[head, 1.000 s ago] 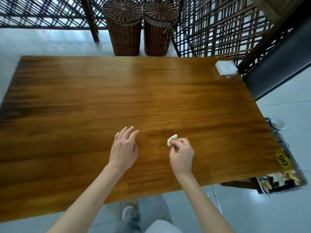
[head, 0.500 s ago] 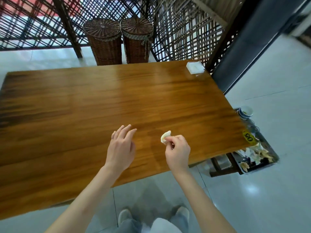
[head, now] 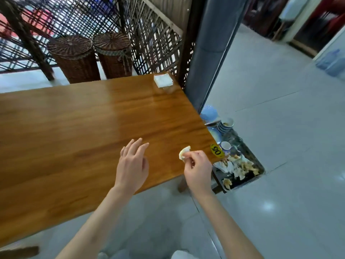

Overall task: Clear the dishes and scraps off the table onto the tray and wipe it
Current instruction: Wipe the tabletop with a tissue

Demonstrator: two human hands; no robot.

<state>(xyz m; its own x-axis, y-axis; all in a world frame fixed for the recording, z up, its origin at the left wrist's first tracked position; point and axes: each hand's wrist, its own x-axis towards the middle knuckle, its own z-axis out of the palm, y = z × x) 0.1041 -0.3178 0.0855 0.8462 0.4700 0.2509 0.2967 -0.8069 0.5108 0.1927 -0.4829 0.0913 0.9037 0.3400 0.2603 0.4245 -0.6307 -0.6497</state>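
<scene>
While the right hand [head: 197, 170] pinches a small pale crumpled scrap [head: 184, 151] over the near right corner of the glossy brown wooden table [head: 78, 128], that light grip could let it drop to the smooth grey tiled floor [head: 280, 165] before it reaches the dark rectangular tray [head: 260, 165], which sits low just beyond that corner, crowded with stacked white cups and crinkled scraps. A careless toss might also bounce off that clutter. Holding nothing, the left hand [head: 131, 165] hovers with relaxed fingers above the near edge.

table [head: 74, 128]: left end cut off | tray [head: 260, 166]: partly under table | scraps [head: 240, 166]: blurred
</scene>
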